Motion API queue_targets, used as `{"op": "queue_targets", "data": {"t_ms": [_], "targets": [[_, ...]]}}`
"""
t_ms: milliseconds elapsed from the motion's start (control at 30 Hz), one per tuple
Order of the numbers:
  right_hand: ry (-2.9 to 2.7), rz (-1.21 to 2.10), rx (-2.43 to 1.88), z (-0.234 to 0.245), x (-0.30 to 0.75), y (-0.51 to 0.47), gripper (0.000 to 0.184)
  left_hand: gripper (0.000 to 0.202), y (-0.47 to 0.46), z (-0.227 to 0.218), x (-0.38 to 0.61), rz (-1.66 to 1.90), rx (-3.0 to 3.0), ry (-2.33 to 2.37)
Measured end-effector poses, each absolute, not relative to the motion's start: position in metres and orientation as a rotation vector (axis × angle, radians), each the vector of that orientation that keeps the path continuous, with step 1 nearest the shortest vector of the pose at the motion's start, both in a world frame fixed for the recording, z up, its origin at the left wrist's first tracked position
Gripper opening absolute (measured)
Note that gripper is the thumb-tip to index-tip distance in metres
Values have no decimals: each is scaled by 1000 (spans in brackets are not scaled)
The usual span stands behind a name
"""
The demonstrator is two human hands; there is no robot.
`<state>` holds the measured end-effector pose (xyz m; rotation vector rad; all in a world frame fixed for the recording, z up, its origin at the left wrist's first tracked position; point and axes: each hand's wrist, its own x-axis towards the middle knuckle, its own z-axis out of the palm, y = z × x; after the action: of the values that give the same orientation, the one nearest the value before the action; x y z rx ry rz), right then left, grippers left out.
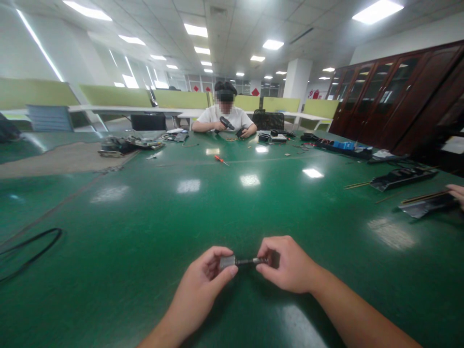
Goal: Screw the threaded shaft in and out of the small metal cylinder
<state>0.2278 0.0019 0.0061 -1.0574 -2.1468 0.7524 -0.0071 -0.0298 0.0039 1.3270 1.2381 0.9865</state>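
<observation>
Low over the green table, my left hand (pixel 206 275) pinches a small grey metal piece (pixel 227 262) between thumb and fingers. From its right side runs a thin dark rod (pixel 244 261) toward my right hand (pixel 286 266). The fingers of my right hand are closed around the rod's far end, where a short shiny section (pixel 258 260) shows. The rod lies roughly level between both hands. My fingers partly cover the grey piece and the rod's right end, so their full shapes are hidden.
Across the green table (pixel 163 212) sits a person (pixel 224 113) holding a dark power drill (pixel 226 123). A red screwdriver (pixel 220 159) lies mid-table. Metal channel parts (pixel 402 178) and another person's hand (pixel 457 192) are at right. A black cable (pixel 43 244) curves at left.
</observation>
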Motion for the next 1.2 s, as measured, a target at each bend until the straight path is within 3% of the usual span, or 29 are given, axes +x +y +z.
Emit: {"op": "queue_targets", "data": {"t_ms": [500, 900, 1100, 1200], "targets": [[-2142, 733, -1075, 4, 229, 3, 7, 30, -32, 6, -5, 1032, 1283, 1257], [-2005, 871, -1238, -9, 228, 17, 7, 43, -24, 4, -12, 1445, 872, 1199], [-2018, 856, -1217, -8, 226, 18, 9, 41, -26, 19, -10, 1473, 771, 1222], [-2030, 852, -1189, -8, 225, 18, 9, 58, -35, 32, -21, 1516, 763, 1323]]}}
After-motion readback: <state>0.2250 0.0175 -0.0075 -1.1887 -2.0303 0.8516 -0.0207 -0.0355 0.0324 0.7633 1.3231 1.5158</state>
